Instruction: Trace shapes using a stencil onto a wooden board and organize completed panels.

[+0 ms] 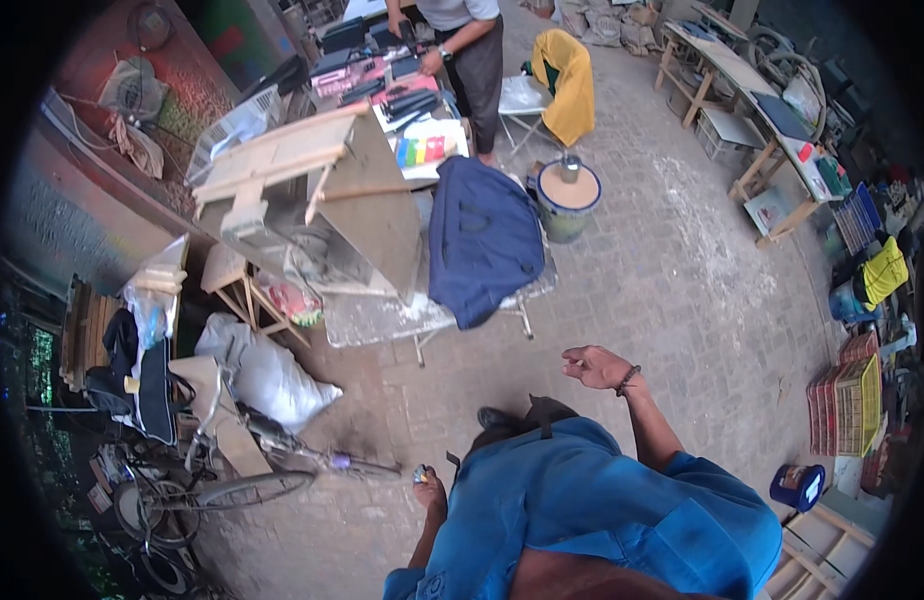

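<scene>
My left hand (pixel 431 490) hangs low beside my blue shirt, closed around a small object (pixel 421 474) with yellow and blue on it, too small to name. Held out in front of me over the brick floor (pixel 642 330), my right hand (pixel 596 367) points its fingers to the left. Those fingers are stretched out, with no object plainly in them, and a dark beaded bracelet circles the wrist. Nearest to it is a low table (pixel 382 322), on which lie a navy blue bag (pixel 487 240) and a wooden box-like frame (pixel 367 225).
A person (pixel 467 45) stands at a cluttered table ahead. Near the blue bag are a round bucket (pixel 570 190) and a chair with a yellow cloth (pixel 572 90). Bicycles (pixel 252 490) and a white sack (pixel 267 375) stand left; benches (pixel 752 95) and crates (pixel 844 405) line the right.
</scene>
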Demonstrator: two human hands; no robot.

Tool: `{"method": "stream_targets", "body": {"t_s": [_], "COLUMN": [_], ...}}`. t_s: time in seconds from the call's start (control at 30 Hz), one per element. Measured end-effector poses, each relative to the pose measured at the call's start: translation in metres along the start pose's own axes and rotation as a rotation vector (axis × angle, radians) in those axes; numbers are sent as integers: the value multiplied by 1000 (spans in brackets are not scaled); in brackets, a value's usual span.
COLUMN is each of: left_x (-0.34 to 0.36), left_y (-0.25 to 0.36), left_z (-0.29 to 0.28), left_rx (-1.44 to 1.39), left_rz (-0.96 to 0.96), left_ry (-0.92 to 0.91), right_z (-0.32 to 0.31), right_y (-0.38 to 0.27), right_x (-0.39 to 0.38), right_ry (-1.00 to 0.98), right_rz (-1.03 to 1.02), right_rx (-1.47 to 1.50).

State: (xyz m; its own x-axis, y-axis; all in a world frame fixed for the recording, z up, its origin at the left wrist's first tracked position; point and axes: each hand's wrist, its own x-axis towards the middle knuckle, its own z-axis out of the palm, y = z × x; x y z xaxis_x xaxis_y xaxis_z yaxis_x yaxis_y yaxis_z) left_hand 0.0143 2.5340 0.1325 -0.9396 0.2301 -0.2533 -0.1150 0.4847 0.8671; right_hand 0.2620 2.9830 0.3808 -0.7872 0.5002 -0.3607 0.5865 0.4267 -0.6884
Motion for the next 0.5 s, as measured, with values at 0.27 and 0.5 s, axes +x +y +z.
{"method": "stream_targets", "body": {"t_s": [0.27, 0.5], "left_x": [53, -8], "left_y": [120, 122], "left_z": [22, 70], "left_rx": [-235, -218], "left_rz": [-431, -599], "left_ry": [50, 237], "right_z": [-92, -168], "right_y": [-42, -54], "right_x": [127, 275], "right_ry": [238, 335], "right_rz": [-118, -188], "right_rx": [159, 242]}}
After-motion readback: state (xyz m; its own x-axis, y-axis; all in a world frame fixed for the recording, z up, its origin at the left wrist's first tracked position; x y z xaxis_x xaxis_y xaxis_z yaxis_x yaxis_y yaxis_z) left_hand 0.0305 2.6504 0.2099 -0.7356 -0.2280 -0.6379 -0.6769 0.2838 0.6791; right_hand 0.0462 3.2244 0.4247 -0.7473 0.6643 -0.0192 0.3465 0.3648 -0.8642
